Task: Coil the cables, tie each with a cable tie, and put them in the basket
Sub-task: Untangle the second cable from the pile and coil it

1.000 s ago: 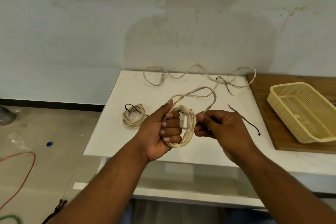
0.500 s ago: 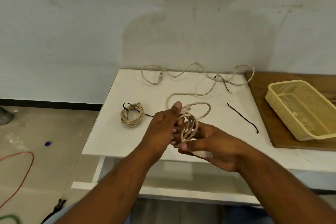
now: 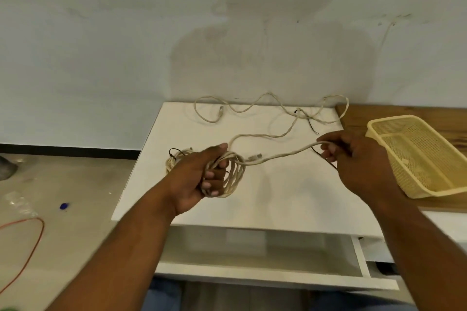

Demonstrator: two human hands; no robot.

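1. Tied coil (image 3: 174, 159): a finished bundle lies on the tabletop (image 3: 265, 199) at far left, bound with a dark tie and partly hidden behind the left wrist.
2. Left hand (image 3: 199, 177): its fingers are curled shut through the coil in progress (image 3: 233, 177), whose loops hang below the thumb, just above the tabletop.
3. Cable (image 3: 285, 155): one strand runs rightward and slightly up from the coil to the right hand, so its long axis lies left to right. The slack trails back across the tabletop toward the wall.
4. Right hand (image 3: 353, 156): it is pinched closed on that strand, well apart from the left. The next wrap likely means carrying this length back leftward to the coil.
5. Basket (image 3: 379, 131): it sits at far right on a wooden board (image 3: 404, 112), just beside the right hand, with no cable visible inside.
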